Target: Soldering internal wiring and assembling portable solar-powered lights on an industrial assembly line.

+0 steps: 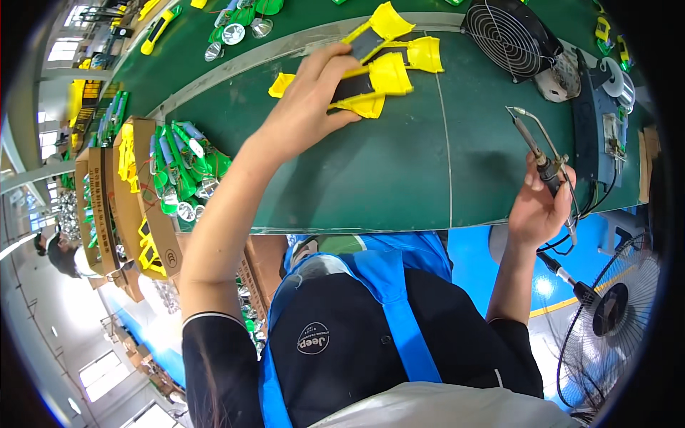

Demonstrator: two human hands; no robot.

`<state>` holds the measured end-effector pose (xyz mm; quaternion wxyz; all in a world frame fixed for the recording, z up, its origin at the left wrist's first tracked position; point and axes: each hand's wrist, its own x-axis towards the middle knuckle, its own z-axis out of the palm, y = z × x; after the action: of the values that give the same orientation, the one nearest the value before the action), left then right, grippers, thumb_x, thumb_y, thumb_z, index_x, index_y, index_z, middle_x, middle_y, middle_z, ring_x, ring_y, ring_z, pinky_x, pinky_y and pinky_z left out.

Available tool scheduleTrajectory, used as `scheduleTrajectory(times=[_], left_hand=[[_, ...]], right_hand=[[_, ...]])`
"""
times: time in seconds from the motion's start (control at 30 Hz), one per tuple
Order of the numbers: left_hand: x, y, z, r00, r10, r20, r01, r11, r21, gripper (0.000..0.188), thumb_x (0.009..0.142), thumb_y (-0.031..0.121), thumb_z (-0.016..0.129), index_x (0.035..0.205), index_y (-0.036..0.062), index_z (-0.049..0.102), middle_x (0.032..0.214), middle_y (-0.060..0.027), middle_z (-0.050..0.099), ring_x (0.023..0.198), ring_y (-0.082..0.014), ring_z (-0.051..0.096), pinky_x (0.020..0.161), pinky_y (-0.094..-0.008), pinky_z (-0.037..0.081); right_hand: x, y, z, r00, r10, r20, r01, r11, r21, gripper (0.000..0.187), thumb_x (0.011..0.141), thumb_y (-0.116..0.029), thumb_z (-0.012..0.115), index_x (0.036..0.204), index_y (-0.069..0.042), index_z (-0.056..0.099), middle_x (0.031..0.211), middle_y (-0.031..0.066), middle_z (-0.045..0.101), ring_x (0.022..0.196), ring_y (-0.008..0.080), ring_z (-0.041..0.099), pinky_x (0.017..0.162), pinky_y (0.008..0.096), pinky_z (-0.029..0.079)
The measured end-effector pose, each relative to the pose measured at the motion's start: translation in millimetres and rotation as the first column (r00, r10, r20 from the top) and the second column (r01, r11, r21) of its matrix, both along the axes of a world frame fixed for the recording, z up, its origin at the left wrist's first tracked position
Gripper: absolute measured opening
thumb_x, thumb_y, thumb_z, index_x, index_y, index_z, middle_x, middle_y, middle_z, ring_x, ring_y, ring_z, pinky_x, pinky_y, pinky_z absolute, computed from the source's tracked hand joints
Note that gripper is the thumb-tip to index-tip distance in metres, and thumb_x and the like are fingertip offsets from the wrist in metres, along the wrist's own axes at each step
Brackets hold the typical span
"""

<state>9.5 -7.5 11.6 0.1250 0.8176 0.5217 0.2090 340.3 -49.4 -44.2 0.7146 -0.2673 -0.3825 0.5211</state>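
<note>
My left hand (310,100) is reached out over the far middle of the bench, its fingers and thumb closed round a yellow plastic housing (389,74) with a dark panel. More yellow housings (425,55) of the same kind lie beside and under it, partly hidden by the hand. At the right, my right hand (540,207) grips a soldering iron (548,169) by its dark handle. A thin curved metal tube is clamped along the iron, and its tip points up and to the left, apart from the housings.
A green-topped bench (371,178) spans the view. Green circuit boards with silver reflectors (187,167) are piled at its left, beside cardboard boxes (146,214). A caged black fan (505,41) and a solder spool (619,82) stand far right. A larger fan (610,309) is lower right.
</note>
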Motion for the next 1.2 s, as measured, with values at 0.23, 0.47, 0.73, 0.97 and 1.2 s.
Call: scheduleTrajectory(times=[0.23,0.47,0.73,0.97,1.2], left_hand=[[20.4,13.0,-8.2,0.986,-0.028,0.164,0.029,1.000,-0.006,0.047,0.066,0.007,0.075,0.104,0.0052,0.048,0.119,-0.0142,0.045,0.115,-0.0342,0.043,0.097,-0.0375,0.039],[31.8,-14.4,6.0,0.991,-0.132,0.006,0.118,0.900,0.419,0.044,0.061,0.004,0.070,0.101,0.0050,0.050,0.117,-0.0168,0.046,0.115,-0.0360,0.042,0.092,-0.0417,0.040],[28.9,-34.7,-10.9,0.979,-0.147,0.144,0.101,0.953,0.286,0.052,0.061,0.026,0.076,0.104,0.0071,0.054,0.109,-0.0137,0.051,0.103,-0.0320,0.047,0.084,-0.0405,0.040],[-105.4,155.9,-20.0,0.792,0.573,-0.212,-0.448,0.781,0.436,0.044,0.076,0.039,0.065,0.101,0.0041,0.059,0.099,-0.0185,0.060,0.093,-0.0328,0.057,0.076,-0.0433,0.047],[-67.0,205.0,-26.8,0.745,0.624,-0.236,-0.616,0.779,0.115,0.054,0.071,0.024,0.067,0.118,0.0074,0.044,0.111,-0.0169,0.054,0.102,-0.0309,0.057,0.082,-0.0427,0.047]], right_hand=[[-20.2,10.8,12.7,0.996,0.083,0.020,-0.084,0.995,0.046,0.027,0.093,-0.025,0.042,0.107,-0.003,0.049,0.080,0.0070,0.052,0.078,0.0183,0.046,0.099,0.0431,0.028],[-26.1,10.9,32.7,0.993,0.057,0.108,-0.076,0.980,0.186,0.030,0.095,-0.032,0.041,0.111,-0.008,0.047,0.087,0.0068,0.051,0.080,0.0196,0.048,0.094,0.0459,0.033],[-103.7,-12.4,18.2,0.971,0.145,0.187,-0.138,0.989,-0.053,0.037,0.094,-0.033,0.044,0.117,-0.006,0.032,0.096,0.0130,0.051,0.069,0.0238,0.060,0.075,0.0452,0.049],[-122.7,-2.6,17.8,0.882,0.186,0.433,-0.226,0.973,0.040,0.036,0.094,-0.030,0.045,0.115,-0.007,0.028,0.102,0.0152,0.048,0.069,0.0245,0.062,0.083,0.0513,0.047],[-125.5,24.6,9.6,0.937,0.063,0.343,-0.051,0.998,-0.043,0.037,0.094,-0.033,0.043,0.118,-0.007,0.033,0.092,0.0135,0.055,0.069,0.0212,0.060,0.079,0.0489,0.050]])
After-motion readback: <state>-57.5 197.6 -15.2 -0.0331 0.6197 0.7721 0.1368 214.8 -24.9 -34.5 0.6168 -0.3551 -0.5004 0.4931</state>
